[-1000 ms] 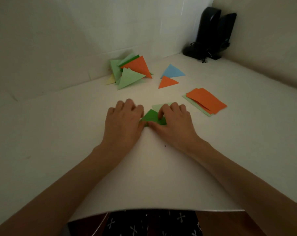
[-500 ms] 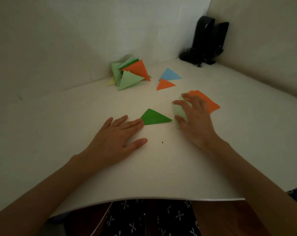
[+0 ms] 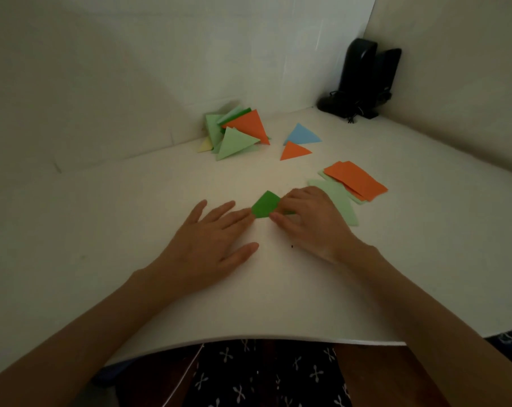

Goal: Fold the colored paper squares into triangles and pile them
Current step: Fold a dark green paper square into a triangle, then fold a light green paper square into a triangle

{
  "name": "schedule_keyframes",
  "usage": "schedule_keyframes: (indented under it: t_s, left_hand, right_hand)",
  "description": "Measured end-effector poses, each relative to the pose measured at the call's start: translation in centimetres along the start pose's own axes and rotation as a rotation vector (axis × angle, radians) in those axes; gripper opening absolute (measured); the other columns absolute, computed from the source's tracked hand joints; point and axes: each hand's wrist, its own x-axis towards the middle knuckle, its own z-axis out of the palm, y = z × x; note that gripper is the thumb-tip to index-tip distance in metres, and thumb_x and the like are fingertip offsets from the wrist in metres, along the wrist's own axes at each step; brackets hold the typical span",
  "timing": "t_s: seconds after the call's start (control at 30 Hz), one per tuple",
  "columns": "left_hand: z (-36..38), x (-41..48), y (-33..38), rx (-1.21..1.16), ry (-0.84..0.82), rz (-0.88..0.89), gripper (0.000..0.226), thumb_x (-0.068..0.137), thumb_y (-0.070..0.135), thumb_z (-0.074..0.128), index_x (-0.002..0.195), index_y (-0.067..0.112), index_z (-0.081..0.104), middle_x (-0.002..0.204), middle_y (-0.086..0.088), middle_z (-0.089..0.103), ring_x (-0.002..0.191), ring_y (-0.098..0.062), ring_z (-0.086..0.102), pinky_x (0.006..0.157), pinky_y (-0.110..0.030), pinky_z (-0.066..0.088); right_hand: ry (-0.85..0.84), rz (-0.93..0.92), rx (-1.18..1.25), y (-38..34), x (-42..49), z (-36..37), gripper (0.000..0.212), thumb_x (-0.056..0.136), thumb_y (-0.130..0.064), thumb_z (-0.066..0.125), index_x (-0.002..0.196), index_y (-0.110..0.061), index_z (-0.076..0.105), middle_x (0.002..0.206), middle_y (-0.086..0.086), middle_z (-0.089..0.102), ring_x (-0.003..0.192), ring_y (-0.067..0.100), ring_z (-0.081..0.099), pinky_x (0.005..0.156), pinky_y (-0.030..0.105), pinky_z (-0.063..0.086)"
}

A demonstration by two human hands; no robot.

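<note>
A dark green folded triangle lies mid-table, its near side bent up. My right hand covers its right end, with fingers above and thumb below pinching it. My left hand rests flat on the table, fingers straight, one fingertip touching the triangle's left corner. A light green square lies partly under my right hand. Behind it sits a stack of orange squares on more light green sheets. The pile of folded triangles is at the back by the wall.
A blue triangle and a small orange triangle lie loose to the right of the pile. Black speakers with cables stand in the far right corner. The white table ends at its near edge above my lap.
My right hand left the stack, drew a light green square nearer and came back onto the dark green triangle, bending it up. My left hand stayed flat beside it.
</note>
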Motion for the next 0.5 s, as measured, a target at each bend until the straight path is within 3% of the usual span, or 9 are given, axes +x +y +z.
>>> schedule_keyframes:
  t_s: [0.07,0.17,0.37,0.5]
  left_hand:
    - [0.5,0.2,0.2,-0.074,-0.021,-0.026,0.094,0.079,0.07,-0.017,0.144,0.024,0.034,0.149,0.009,0.035,0.139,-0.014,0.03,0.113,-0.042,0.014]
    - [0.9,0.2,-0.1,-0.133,-0.039,-0.067,0.102,0.067,0.075,-0.025,0.148,0.031,0.019,0.154,0.015,0.021,0.142,-0.008,0.016,0.113,-0.031,0.003]
    - [0.8,0.3,0.1,-0.154,-0.047,-0.083,0.102,0.067,0.079,-0.021,0.147,0.033,0.022,0.153,0.017,0.021,0.142,-0.007,0.014,0.113,-0.03,0.004]
    - [0.2,2.6,0.4,-0.105,-0.07,-0.143,0.084,0.079,0.07,-0.003,0.147,0.029,0.023,0.154,0.014,0.021,0.143,-0.01,0.012,0.115,-0.034,0.005]
  right_hand:
    - [0.001,0.115,-0.006,-0.8,1.6,0.4,0.04,0.087,-0.055,0.05,0.09,-0.016,0.059,0.095,0.001,0.053,0.099,0.021,0.045,0.085,0.028,0.029]
    - [-0.036,0.262,-0.036,-1.3,3.5,1.4,0.06,0.08,-0.065,0.053,0.114,-0.016,0.049,0.115,0.006,0.042,0.114,0.025,0.034,0.099,0.034,0.027]
    - [0.016,0.435,-0.105,2.1,5.3,0.8,0.062,0.086,-0.055,0.052,0.134,-0.02,0.035,0.136,0.013,0.035,0.132,0.032,0.025,0.112,0.044,0.016]
    - [0.084,0.393,-0.002,3.9,3.5,-1.1,0.045,0.092,-0.04,0.052,0.131,-0.018,0.045,0.135,0.009,0.039,0.126,0.028,0.034,0.106,0.038,0.028]
